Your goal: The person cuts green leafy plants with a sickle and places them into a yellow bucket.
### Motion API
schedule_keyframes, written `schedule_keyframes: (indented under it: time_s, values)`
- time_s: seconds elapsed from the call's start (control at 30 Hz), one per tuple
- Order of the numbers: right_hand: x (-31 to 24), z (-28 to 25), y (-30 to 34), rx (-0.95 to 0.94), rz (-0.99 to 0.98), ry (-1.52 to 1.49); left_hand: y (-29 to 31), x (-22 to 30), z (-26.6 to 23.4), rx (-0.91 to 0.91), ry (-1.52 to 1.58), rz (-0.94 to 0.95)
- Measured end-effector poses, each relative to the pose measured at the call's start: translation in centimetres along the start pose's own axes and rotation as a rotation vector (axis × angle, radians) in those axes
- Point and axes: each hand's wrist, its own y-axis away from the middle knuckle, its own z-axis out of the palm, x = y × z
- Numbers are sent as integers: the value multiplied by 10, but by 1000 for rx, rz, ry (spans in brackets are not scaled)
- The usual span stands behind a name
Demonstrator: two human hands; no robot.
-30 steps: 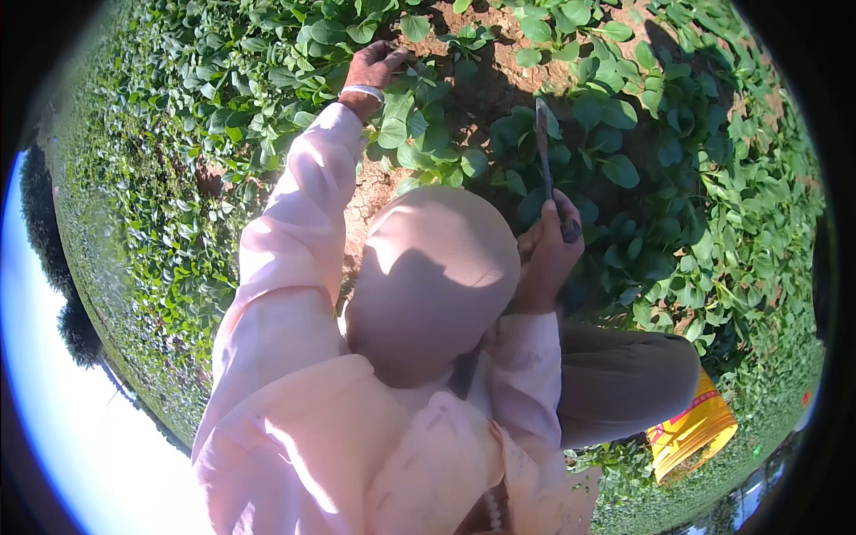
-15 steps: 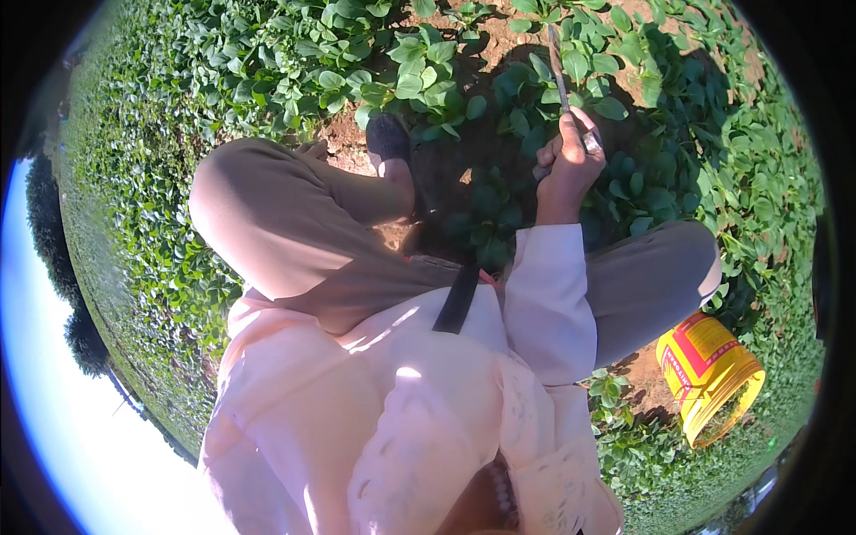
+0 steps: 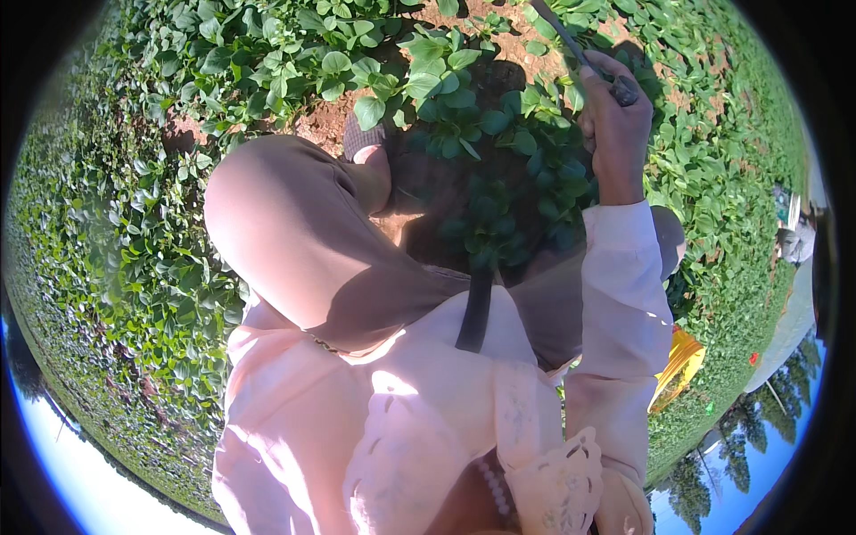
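Head view: knife (image 3: 560, 32) juts forward from right hand (image 3: 617, 120).

Holds a tool (image 3: 560, 32) in the right hand (image 3: 617, 120), out in front and to the right, with leafy plants (image 3: 428, 78) all around. Has the left knee (image 3: 263, 183) on the left, and a shoe (image 3: 363, 138) just right of it, next to bare dirt (image 3: 323, 123). Has a strap (image 3: 474, 312) down the middle. Has a bucket (image 3: 681, 361) on the right, partly behind the right sleeve (image 3: 621, 267), and trees (image 3: 691, 495) far past it.
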Motion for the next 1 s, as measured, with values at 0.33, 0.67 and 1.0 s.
schedule_keyframes:
  time_s: [0.33,0.67,1.0]
  values:
    - [-148,32,-52,-91,-270,362,26,-60,-91,100,186,-15]
    - [-84,65,-64,-229,-150,460,32,-66,-141,288,120,158]
    - [-2,106,-119,-687,-184,700,-138,97,-110,753,-605,607]
